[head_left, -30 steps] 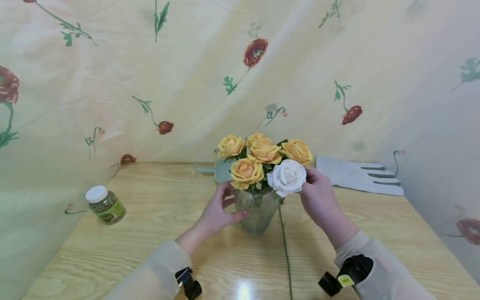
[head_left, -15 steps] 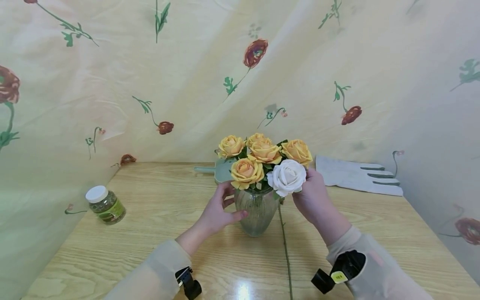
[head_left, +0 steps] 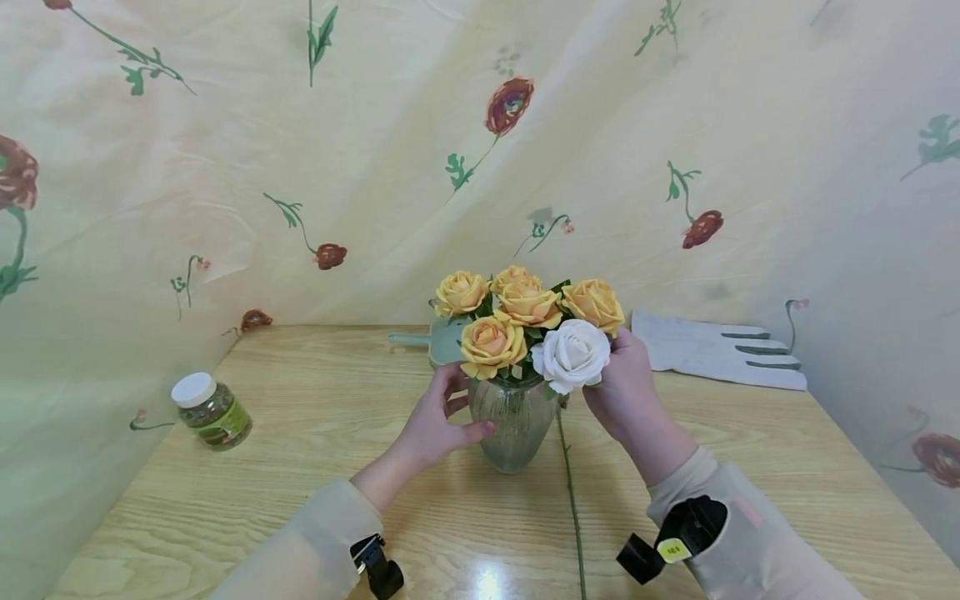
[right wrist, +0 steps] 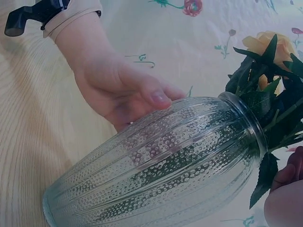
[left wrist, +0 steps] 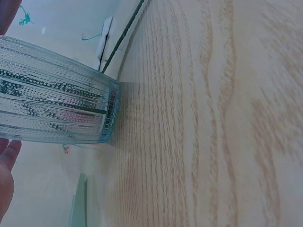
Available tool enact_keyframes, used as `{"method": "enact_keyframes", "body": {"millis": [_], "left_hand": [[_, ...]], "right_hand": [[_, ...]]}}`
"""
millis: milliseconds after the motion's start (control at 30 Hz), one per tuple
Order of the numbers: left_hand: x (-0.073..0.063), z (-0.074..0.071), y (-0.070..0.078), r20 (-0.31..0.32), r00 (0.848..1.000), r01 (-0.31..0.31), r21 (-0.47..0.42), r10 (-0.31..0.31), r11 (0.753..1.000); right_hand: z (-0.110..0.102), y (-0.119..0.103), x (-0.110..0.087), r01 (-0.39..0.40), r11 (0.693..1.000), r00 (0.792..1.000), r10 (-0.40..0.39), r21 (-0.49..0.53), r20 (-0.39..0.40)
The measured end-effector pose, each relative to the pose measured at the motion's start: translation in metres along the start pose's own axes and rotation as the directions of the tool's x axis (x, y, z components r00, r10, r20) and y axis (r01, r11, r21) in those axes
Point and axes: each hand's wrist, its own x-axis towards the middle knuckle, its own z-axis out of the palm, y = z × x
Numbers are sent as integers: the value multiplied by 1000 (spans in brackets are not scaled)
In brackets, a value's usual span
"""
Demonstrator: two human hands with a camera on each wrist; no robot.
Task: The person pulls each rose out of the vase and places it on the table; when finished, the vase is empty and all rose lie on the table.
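Note:
A ribbed glass vase (head_left: pixel 512 425) stands upright on the table, bearing several yellow roses (head_left: pixel 528 302) and one white rose (head_left: pixel 572 357) at the front right. My left hand (head_left: pixel 435 421) grips the vase from its left side, thumb in front and fingers behind; the right wrist view also shows the thumb (right wrist: pixel 158 98) on the glass. Close under the white rose, my right hand (head_left: pixel 628 387) has its fingers curled at the flower, the fingertips partly hidden by the petals. In the right wrist view that hand (right wrist: pixel 289 189) is beside the leaves (right wrist: pixel 265 175) at the vase's mouth.
One long green stem (head_left: pixel 572 500) lies on the wooden table (head_left: pixel 315 400), running forward from beside the vase. A white-lidded jar (head_left: pixel 212 411) stands at left. Behind the vase is a pale green flat thing with a handle (head_left: pixel 408 339); a grey glove (head_left: pixel 712 350) lies back right.
My right hand and forearm have shifted a little left, closer to the vase. The white rose sits very slightly further left; my left hand keeps its grip.

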Motion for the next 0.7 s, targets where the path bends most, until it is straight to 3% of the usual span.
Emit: {"method": "enact_keyframes", "body": {"millis": [267,700], "left_hand": [[0,0,1,4,1000,-1,-13,1,1000],[0,0,1,-3,1000,8,1,-8,1000]], "right_hand": [[-2,0,1,61,994,998,-63,93,17],[-8,-5,5,135,967,991,-129,217,-39]]}}
